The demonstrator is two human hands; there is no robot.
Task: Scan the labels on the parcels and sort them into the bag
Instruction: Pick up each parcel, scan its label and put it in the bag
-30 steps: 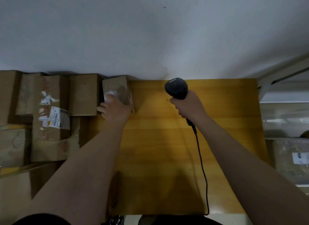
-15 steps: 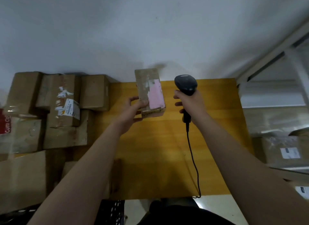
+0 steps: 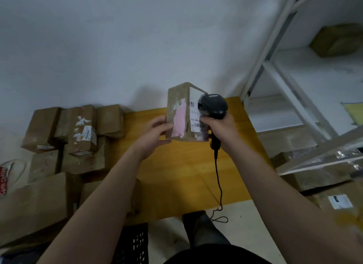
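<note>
My left hand (image 3: 155,133) grips a small brown cardboard parcel (image 3: 179,114) and holds it upright above the yellow wooden table (image 3: 176,175). The parcel has a pink patch on its near face and a white barcode label (image 3: 194,114) on its right face. My right hand (image 3: 220,126) grips a black corded barcode scanner (image 3: 213,106). The scanner's head sits right against the white label. Its cable (image 3: 218,177) hangs down over the table's front edge. No bag is identifiable in view.
Several brown cardboard parcels (image 3: 78,138) are piled on the table's left side, one with a white label (image 3: 87,135). A white metal shelf rack (image 3: 290,71) stands at the right, with wrapped boxes (image 3: 314,165) below it. A black perforated crate (image 3: 135,244) sits beneath the table's front edge.
My left hand picked the parcel from the pile, lifted it and turned its white label toward the scanner. My right hand brought the scanner up against that label.
</note>
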